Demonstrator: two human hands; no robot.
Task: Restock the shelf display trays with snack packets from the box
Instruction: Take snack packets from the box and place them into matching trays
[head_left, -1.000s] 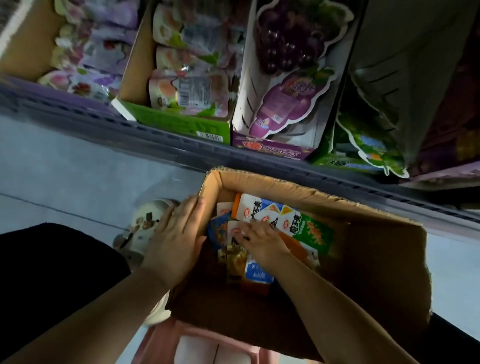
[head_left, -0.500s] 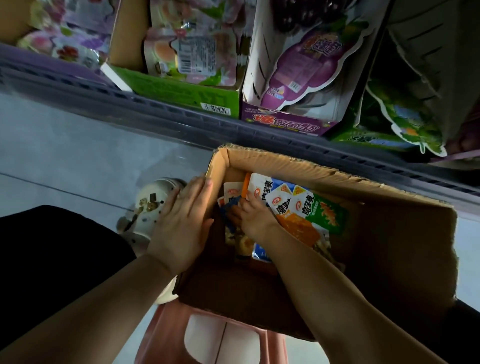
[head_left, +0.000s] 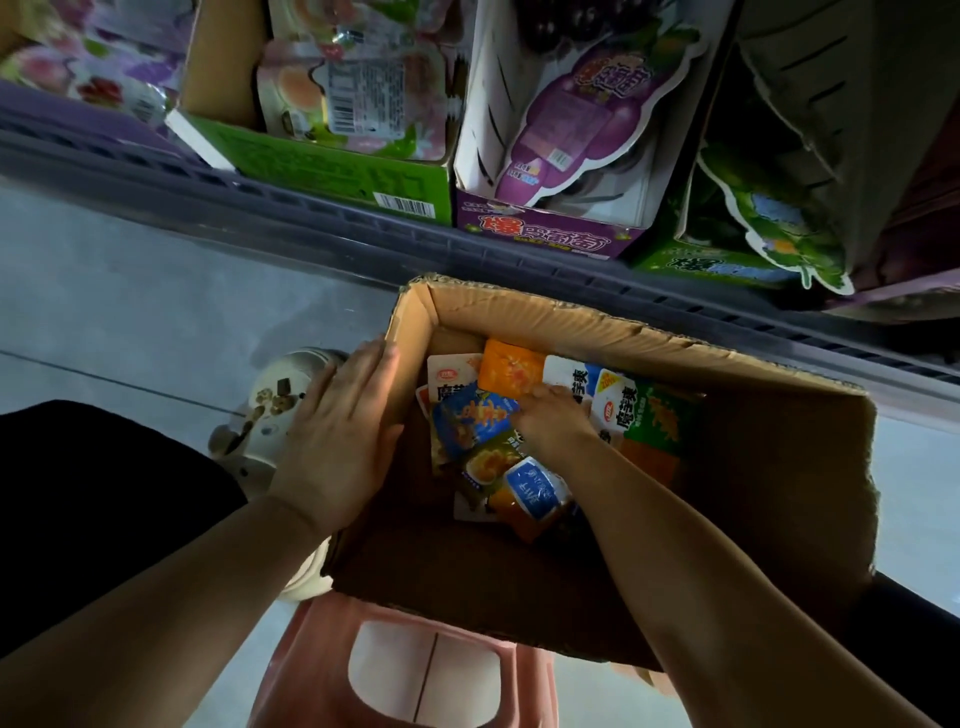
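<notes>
An open cardboard box sits on a pink stool below the shelf. Several snack packets lie inside it: a blue packet, an orange packet, a green-and-white packet and a white-and-blue packet. My right hand reaches down into the box, its fingers curled onto the right edge of the blue packet. My left hand lies flat against the outside of the box's left wall. On the shelf above stand a green display tray and a purple display tray.
A dark grey shelf edge runs across just beyond the box. A further green tray stands at the right. The pink stool carries the box. A pale shoe rests on the grey floor left of the box.
My view has dropped toward the box. My right hand has shifted among the packets, and the blue packet now lies on top in plain sight. My left hand stays on the box wall.
</notes>
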